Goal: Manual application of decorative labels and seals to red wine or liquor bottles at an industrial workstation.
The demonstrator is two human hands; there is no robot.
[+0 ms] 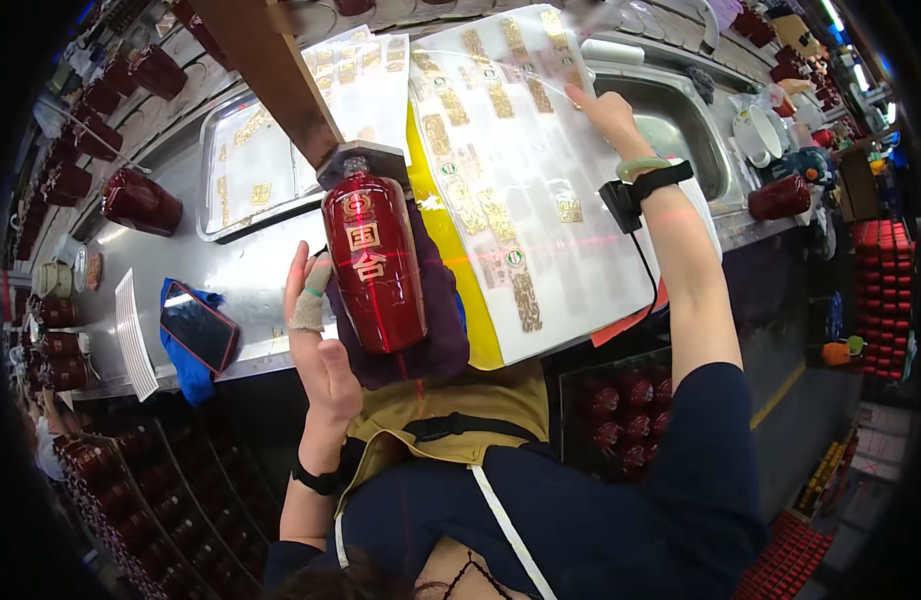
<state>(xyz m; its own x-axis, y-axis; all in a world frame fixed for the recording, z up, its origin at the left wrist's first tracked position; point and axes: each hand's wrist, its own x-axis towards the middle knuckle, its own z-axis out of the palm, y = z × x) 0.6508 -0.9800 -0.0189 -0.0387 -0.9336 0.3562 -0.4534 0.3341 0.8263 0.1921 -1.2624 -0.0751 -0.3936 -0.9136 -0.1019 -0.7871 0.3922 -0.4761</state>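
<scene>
A glossy dark red bottle (pixel 380 270) with gold lettering lies on a dark purple cloth (pixel 445 290), its neck end against a wooden post with a dark block (pixel 363 165). My left hand (pixel 322 350) is open beside the bottle's left side, thumb apart, with a beige fabric sleeve on one finger. To the right, a stack of white sheets (pixel 540 190) carries rows of gold decals and small green round marks. My right hand (pixel 607 115) reaches to the far right edge of the top sheet, one finger extended onto it; its fingers look apart, with nothing visible held.
A metal tray (pixel 212 215) with gold decals stands left of the post. A phone (pixel 198 328) on a blue cloth and another red bottle (pixel 140 197) sit farther left. A sink (pixel 670 120) is set in beyond the sheets. Red bottles fill crates (pixel 620 410) below.
</scene>
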